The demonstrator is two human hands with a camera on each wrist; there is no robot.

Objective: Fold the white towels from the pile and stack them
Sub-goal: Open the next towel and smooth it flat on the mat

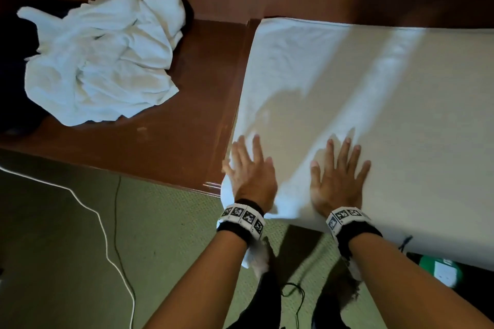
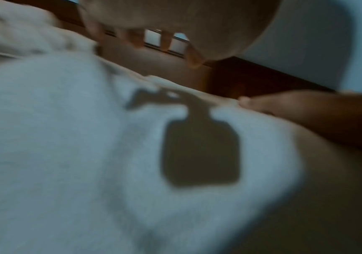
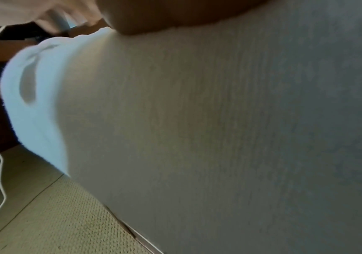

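Note:
A large white towel (image 1: 361, 93) lies spread flat over the right part of the brown table (image 1: 171, 125), its near edge hanging off the front. My left hand (image 1: 250, 168) presses palm-down on the towel's near left corner, fingers straight and spread. My right hand (image 1: 339, 171) lies flat on the towel just to the right, fingers also spread. A crumpled pile of white towels (image 1: 107, 56) sits at the table's far left. The left wrist view shows blurred towel (image 2: 89, 154) under the fingers (image 2: 167, 41). The right wrist view is filled with towel (image 3: 219, 137).
Green carpet (image 1: 66, 248) lies below the table's front edge, with a white cable (image 1: 107, 246) and a thin black cable (image 1: 116, 222) trailing across it. A green and white object (image 1: 441, 270) sits on the floor at the right, under the towel's overhang.

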